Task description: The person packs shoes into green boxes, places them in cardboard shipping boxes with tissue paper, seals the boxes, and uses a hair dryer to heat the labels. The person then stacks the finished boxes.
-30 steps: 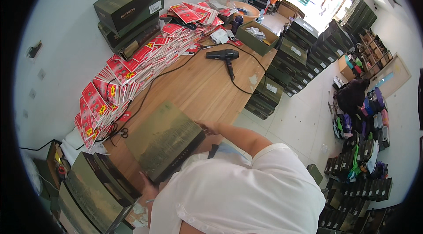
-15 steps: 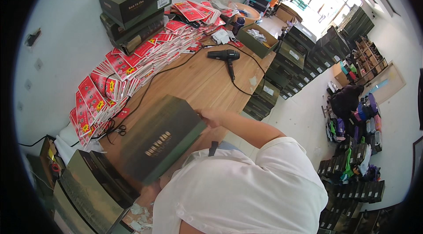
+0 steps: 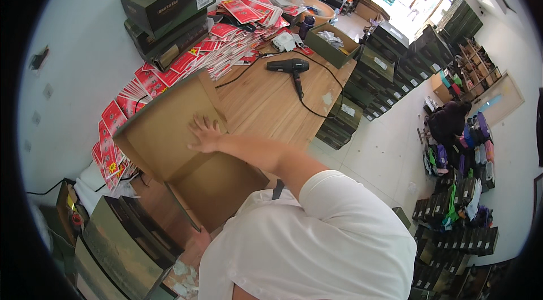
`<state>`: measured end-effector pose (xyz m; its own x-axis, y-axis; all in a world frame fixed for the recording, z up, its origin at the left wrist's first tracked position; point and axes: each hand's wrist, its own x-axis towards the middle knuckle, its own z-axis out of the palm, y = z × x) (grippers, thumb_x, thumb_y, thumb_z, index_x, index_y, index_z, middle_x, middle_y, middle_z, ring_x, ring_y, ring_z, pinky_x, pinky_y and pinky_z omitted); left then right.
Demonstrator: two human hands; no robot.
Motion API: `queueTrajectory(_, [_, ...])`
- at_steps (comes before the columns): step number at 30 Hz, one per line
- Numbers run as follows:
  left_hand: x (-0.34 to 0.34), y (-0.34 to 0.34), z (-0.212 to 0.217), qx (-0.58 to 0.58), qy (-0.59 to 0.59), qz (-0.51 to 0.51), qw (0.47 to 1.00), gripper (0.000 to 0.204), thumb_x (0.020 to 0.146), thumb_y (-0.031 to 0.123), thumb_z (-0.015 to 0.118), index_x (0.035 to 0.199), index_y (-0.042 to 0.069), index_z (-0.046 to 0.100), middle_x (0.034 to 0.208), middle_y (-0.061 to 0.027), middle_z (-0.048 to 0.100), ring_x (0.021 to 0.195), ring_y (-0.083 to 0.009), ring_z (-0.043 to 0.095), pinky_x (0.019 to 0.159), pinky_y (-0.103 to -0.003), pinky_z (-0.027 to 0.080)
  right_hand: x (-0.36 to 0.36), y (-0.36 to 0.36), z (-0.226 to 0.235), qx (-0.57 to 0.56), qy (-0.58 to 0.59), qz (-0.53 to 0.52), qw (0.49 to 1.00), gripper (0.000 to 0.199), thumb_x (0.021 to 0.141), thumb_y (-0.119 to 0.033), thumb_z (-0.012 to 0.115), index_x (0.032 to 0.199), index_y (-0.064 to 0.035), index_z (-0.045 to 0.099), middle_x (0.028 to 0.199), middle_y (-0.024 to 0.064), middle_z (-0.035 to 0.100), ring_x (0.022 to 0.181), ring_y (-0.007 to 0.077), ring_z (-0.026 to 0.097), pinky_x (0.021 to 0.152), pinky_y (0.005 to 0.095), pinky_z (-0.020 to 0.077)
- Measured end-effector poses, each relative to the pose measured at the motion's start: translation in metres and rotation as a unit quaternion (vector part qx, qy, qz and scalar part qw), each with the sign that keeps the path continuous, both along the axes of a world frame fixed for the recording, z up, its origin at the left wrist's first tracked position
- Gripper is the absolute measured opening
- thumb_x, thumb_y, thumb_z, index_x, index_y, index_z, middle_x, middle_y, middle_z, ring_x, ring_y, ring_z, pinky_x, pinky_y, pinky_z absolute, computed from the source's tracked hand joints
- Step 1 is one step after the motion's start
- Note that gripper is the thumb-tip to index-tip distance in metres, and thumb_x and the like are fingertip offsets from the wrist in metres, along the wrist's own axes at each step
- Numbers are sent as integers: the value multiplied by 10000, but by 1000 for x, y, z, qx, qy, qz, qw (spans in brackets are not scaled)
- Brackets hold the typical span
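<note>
A dark green cardboard box (image 3: 223,190) stands open at the front of the wooden table, its brown inside bare. Its hinged lid (image 3: 161,124) is swung up and leans away toward the packets by the wall. My right hand (image 3: 206,135) lies with spread fingers against the lid's inner face, holding nothing. Low at the box's near left corner, my left hand (image 3: 195,240) grips the side wall; most of its fingers are hidden.
Red-and-white packets (image 3: 186,63) lie heaped along the wall. A black hair dryer (image 3: 289,68) and its cord rest on the table. More green boxes (image 3: 121,238) stand at the near left. Others (image 3: 169,9) are piled by the wall. An open box (image 3: 334,42) sits at the far corner.
The box was closed and tilted between both hands; now it is open with its lid raised. My right hand has moved from the box's right end onto the lid's inside.
</note>
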<state>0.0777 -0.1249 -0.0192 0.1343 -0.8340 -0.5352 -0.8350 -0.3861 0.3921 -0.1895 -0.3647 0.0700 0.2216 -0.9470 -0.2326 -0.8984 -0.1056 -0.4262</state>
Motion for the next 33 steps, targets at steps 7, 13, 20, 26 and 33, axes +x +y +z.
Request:
queueTrajectory(7, [-9,34,11,-91,59,101,989,410,948,193,523,1294,-24,495,1209,-271,609,1086,-439,594,930,-473,465,26,42,-57,12,83,80,993,796,875,-674,519,1519,-253,314,1607,134,197,1485,409,112,1148,667,96])
queueTrajectory(13, [-8,56,-28,-112,183,245,946,385,912,81,513,1291,14,496,1170,-254,623,1057,-414,614,879,-462,477,43,35,-49,23,125,118,985,789,871,-663,534,1502,-225,354,1584,135,254,1467,405,187,1154,667,107])
queueTrajectory(20, [-16,90,-48,-237,200,235,921,523,903,86,513,1417,71,422,1058,-275,648,996,-454,628,828,-481,503,54,49,-37,34,145,139,979,764,866,-640,553,1461,-177,435,1532,99,372,1427,351,300,1150,668,131])
queueTrajectory(26, [-23,98,-39,-179,121,259,941,533,921,138,530,1438,101,406,1073,-294,640,1004,-464,623,822,-488,507,58,36,-35,88,147,151,974,732,878,-611,556,1452,-169,450,1524,85,393,1417,329,324,1157,655,133])
queueTrajectory(33, [-17,94,-11,-82,187,350,914,487,949,172,534,1406,40,430,1119,-297,634,1030,-439,629,867,-474,493,-11,100,-92,-101,-109,34,988,674,895,-378,635,1449,-86,386,1533,190,316,1433,367,263,1166,605,156])
